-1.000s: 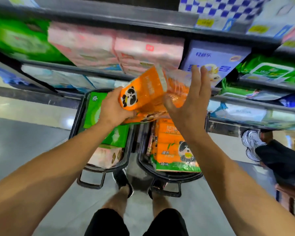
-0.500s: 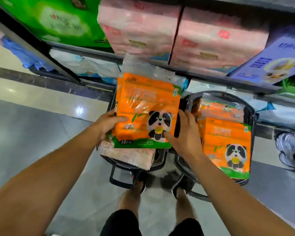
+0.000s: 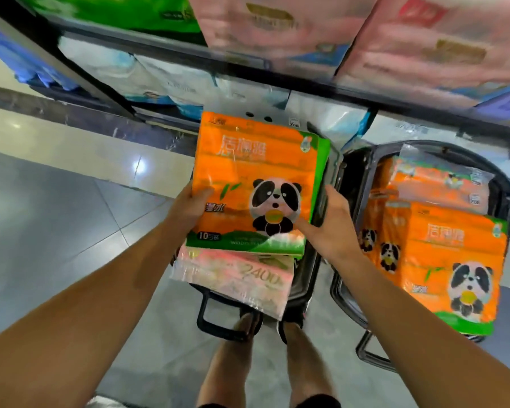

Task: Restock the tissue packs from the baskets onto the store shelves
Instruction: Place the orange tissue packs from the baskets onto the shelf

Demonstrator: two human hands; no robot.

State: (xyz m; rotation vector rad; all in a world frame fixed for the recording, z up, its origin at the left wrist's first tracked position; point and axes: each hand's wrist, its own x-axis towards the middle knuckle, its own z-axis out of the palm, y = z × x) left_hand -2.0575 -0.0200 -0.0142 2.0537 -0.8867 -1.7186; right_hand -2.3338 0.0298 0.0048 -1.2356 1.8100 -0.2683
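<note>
**Orange panda pack held over the left basket**

The left hand (image 3: 190, 206) grips the left edge of an orange tissue pack (image 3: 256, 184) printed with a panda, thumb curled onto its front face. The pack is held face up, clear of the shelves, above the left basket (image 3: 302, 293). Under it, a pink tissue pack (image 3: 233, 278) sticks out over the basket's near rim. The right hand (image 3: 329, 223) holds the pack's lower right corner, thumb pressed on the front near the panda, fingers curled round the right edge. Further right, the right basket (image 3: 362, 172) stands on the floor (image 3: 56, 216) beside the left one, holding more orange panda packs (image 3: 451, 260), stacked and overlapping. Along the top, the store shelves (image 3: 277, 75) carry large pink packs (image 3: 424, 39) and, on the lower level, white and blue packs (image 3: 165, 78), all blurred.
</note>
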